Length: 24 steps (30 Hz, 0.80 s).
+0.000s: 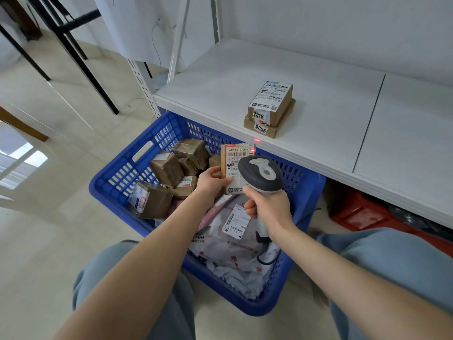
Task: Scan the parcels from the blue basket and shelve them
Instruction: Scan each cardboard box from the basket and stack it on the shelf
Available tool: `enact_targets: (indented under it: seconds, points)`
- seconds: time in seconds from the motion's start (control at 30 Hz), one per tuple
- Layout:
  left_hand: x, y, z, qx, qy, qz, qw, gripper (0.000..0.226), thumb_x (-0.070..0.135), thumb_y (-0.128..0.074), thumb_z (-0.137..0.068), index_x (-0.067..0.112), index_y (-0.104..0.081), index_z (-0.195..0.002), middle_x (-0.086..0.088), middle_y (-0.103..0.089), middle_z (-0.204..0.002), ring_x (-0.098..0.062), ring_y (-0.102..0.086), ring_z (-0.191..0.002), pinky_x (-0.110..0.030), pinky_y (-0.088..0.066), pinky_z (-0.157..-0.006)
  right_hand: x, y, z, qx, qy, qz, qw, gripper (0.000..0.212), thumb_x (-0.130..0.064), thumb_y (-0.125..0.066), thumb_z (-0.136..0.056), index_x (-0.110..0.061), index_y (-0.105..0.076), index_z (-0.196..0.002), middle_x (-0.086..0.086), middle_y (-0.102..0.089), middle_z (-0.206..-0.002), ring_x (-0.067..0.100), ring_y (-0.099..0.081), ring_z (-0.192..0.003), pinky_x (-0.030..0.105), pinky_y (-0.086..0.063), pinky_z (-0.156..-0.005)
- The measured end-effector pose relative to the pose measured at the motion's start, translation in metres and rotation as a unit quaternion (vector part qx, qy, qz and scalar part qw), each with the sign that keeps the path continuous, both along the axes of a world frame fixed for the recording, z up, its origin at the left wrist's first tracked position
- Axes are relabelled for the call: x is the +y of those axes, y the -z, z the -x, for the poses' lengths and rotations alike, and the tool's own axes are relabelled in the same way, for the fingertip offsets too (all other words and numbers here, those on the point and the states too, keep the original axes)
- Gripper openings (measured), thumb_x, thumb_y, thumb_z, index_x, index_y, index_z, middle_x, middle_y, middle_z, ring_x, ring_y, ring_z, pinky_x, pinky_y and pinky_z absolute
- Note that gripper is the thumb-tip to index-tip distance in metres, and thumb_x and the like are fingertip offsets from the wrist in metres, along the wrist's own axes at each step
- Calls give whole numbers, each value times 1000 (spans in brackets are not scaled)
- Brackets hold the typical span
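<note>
Fingers of my right hand [267,209] wrap shut around the scanner [261,175] handle, its head aimed toward twelve o'clock at the label. At its nine o'clock, my left hand [212,184] pinches the small cardboard parcel [235,155] by its left edge, thumb across the face, above the blue basket [117,177]. It looks light and stiff, its taped surface perhaps slick, so gripping the edges seems safest. Further out, toward one o'clock, two stacked boxes [269,106] sit on the white shelf [318,143].
</note>
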<state>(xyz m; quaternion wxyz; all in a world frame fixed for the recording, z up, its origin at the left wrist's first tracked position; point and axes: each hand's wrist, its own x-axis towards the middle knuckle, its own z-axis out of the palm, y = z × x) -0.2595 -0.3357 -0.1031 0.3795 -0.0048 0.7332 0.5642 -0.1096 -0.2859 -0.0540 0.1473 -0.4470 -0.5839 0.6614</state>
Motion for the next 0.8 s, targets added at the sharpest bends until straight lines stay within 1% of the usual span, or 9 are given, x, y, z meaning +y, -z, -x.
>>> enact_targets:
  seconds: [0.13,0.23,0.27,0.4,0.5,0.57,0.63,0.77,0.8]
  points:
    - [0,1,-1,-7,-7,-5,1000,45,-5,-66,-84,6,-51,-126,-11,-64,-109,-24,-62,-92,-39,-54,-86,-1,-3,-1,-5,-7,-2,1000,24,-18,-69,-85,-9,-66,-63,-2,-59,-46,7,-56,-43,20,-48,-49]
    - [0,0,0,-3,-9,3,1000,46,-3,-66,-84,5,-52,-127,-12,-65,-113,-24,-63,-93,-42,-54,-88,-2,-4,-2,-6,-10,3,1000,23,-18,-69,-85,-9,-66,-63,-3,-59,-46,6,-55,-42,20,-47,-48]
    - [0,0,0,-4,-9,6,1000,46,-3,-66,-84,6,-52,-127,-12,-65,-113,-24,-64,-93,-42,-55,-87,-2,-4,-2,-5,-9,6,1000,23,-18,-69,-85,-9,-66,-64,-3,-59,-45,6,-55,-41,20,-47,-48]
    - [0,-1,-1,-7,-9,0,1000,47,-4,-66,-84,5,-51,-128,-9,-64,-105,-24,-63,-91,-34,-56,-75,-4,-4,-3,-1,-7,14,1000,24,-18,-69,-85,-10,-65,-63,-4,-58,-44,7,-54,-41,24,-48,-51]
    - [0,0,0,-7,-11,3,1000,48,-5,-66,-84,5,-51,-128,-12,-64,-111,-24,-63,-91,-37,-56,-80,-6,-5,-3,-3,-13,12,1000,26,-19,-69,-85,-10,-64,-61,-4,-58,-44,6,-55,-41,24,-48,-51]
    - [1,0,0,-9,-13,6,1000,48,-5,-65,-84,5,-50,-129,-10,-63,-108,-24,-63,-91,-39,-56,-81,-7,-5,-3,-1,-15,14,1000,26,-18,-69,-85,-10,-64,-60,-3,-59,-45,6,-54,-41,22,-47,-50]
    - [1,0,0,-9,-12,7,1000,48,-6,-65,-84,5,-50,-129,-9,-63,-106,-24,-63,-90,-36,-57,-78,-7,-5,-3,0,-15,15,1000,27,-18,-69,-84,-10,-64,-59,-3,-58,-45,6,-54,-42,22,-47,-50]
    - [1,0,-1,-6,-9,7,1000,48,-6,-65,-84,5,-50,-129,-14,-63,-115,-23,-62,-89,-33,-56,-73,-8,-6,-4,4,-18,17,1000,27,-17,-69,-85,-11,-63,-59,-3,-58,-45,6,-54,-41,22,-46,-49]
    - [1,0,-1,-5,-8,8,1000,48,-6,-65,-84,5,-50,-129,-14,-63,-114,-23,-62,-88,-32,-55,-72,-8,-6,-4,4,-18,17,1000,27,-17,-69,-84,-11,-63,-59,-3,-58,-45,6,-54,-41,22,-45,-49]
